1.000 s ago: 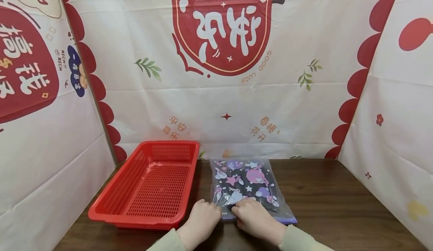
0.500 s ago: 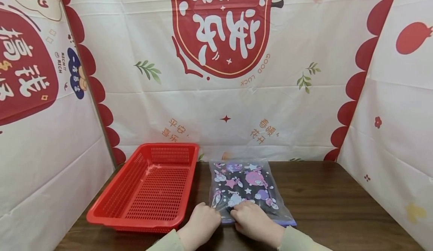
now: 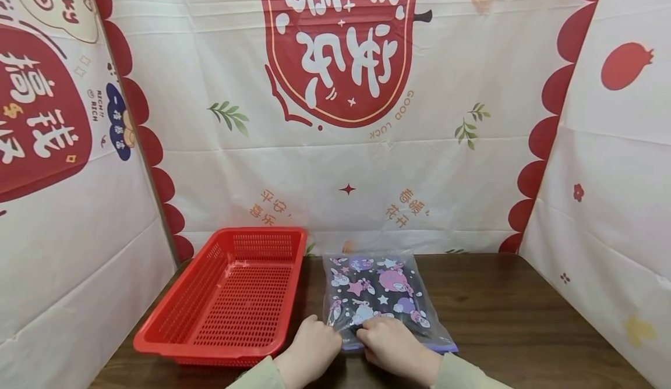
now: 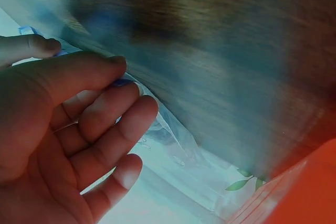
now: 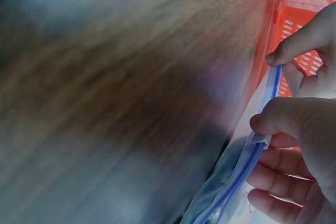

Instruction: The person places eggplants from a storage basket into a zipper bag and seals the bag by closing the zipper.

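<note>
A clear zip bag with a blue-purple closure strip lies on the table. Through its plastic shows a dark, folded-looking item printed with pink, purple and white figures and stars. At the bag's near left corner, my left hand pinches the strip end between thumb and index finger; its other fingers are loosely bent in the left wrist view. Just to its right, my right hand pinches a small whitish slider on the strip with thumb and fingers. The strip's right part runs free past that hand.
A red perforated plastic basket stands on the left of the brown wooden table, close to my left forearm. White printed cloth walls off the back and both sides.
The head view has tilted slightly, so the backdrop sits lower in it. Both hands keep their grip at the bag's near edge, with hardly any visible movement.
</note>
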The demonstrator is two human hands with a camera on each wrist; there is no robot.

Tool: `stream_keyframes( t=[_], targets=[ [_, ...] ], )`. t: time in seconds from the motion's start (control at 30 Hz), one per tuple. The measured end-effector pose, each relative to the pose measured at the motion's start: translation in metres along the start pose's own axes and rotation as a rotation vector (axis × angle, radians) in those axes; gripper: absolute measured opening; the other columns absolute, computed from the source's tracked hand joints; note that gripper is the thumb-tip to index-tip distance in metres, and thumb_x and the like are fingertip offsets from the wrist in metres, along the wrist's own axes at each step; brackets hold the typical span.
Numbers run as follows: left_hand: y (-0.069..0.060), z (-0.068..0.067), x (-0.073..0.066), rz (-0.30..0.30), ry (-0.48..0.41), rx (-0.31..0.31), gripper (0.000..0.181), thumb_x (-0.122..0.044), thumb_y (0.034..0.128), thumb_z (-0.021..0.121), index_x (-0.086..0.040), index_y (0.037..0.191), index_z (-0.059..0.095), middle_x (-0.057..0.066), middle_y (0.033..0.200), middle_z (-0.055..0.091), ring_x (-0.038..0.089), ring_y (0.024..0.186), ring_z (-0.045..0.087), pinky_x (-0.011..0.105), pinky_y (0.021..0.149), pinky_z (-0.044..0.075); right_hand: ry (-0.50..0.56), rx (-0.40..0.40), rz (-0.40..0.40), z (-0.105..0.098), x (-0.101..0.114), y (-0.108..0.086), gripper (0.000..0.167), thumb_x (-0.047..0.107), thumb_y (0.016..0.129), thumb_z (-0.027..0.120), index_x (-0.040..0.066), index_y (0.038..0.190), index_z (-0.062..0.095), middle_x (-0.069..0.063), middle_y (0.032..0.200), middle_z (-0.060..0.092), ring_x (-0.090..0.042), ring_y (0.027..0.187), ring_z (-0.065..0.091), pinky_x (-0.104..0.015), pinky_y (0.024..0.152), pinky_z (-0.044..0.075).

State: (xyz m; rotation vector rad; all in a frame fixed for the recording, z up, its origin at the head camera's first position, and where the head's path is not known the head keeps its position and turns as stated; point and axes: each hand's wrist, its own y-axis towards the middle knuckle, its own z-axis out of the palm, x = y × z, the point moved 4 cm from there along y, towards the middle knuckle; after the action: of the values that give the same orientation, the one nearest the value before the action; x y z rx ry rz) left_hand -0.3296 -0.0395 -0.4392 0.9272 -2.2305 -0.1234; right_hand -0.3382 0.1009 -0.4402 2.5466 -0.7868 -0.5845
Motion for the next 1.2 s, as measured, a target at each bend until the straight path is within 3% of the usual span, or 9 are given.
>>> stream_keyframes(
  t=[0.57,1.2],
  targets=[
    [-0.0002,-0.0009,0.0038,-0.006,-0.012,-0.023,0.024,-0.024,0.0718,0.075,-0.026,0.054,0.058,-0.008,0.052,0.053,0.010,0.045,0.047,0.026,0.046,0.033,0.005,0.069,0.007,-0.0016,-0.0053,0.0015,0.023,0.017,0.066,0.077,0.019,0.066,0.054,0.009,0.064,0.046,-0.010,0.053,0.046,-0.028,0.050,0.038],
    [-0.0009,0.0032,0.0011,-0.014,-0.040,0.050,0.022,-0.025,0.0750,0.074,-0.027,0.057,0.061,-0.008,0.053,0.054,0.011,0.046,0.048,0.027,0.045,0.034,0.008,0.057,0.011,-0.0035,-0.0052,-0.0053,0.025,0.017,0.067,0.077,0.020,0.064,0.052,0.009,0.063,0.044,-0.009,0.054,0.047,-0.028,0.048,0.037]
  ],
)
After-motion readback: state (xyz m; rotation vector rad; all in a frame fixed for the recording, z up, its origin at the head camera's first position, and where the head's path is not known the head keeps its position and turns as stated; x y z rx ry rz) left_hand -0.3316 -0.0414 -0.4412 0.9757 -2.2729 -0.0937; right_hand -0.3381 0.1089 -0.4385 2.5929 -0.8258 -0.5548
